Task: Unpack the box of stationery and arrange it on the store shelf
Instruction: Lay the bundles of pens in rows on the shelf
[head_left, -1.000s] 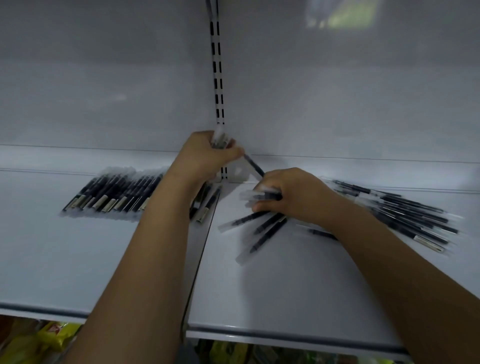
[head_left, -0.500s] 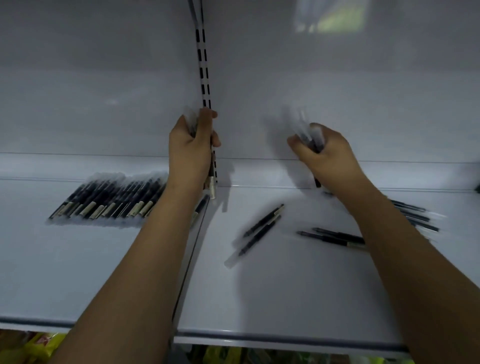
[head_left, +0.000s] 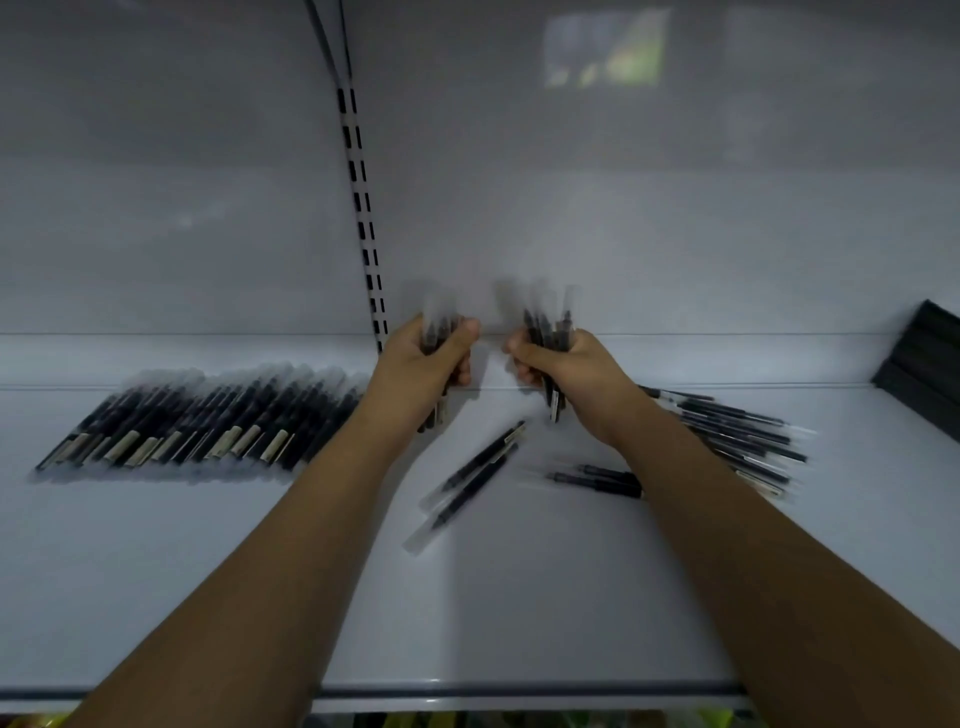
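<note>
above the shelf (head_left: 519, 613), the left hand (head_left: 423, 371) and right hand (head_left: 569, 371) each held a grip curled round a bundle of pens; two loose pens (head_left: 470, 478) lay just below them.

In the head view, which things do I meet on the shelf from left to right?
Neat row of pens → left hand gripping pens → right hand gripping pens → loose pile of pens → dark box.

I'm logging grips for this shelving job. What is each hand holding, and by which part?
Left hand grips a bunch of pens around their middle; right hand grips another bunch likewise, both upright.
</note>
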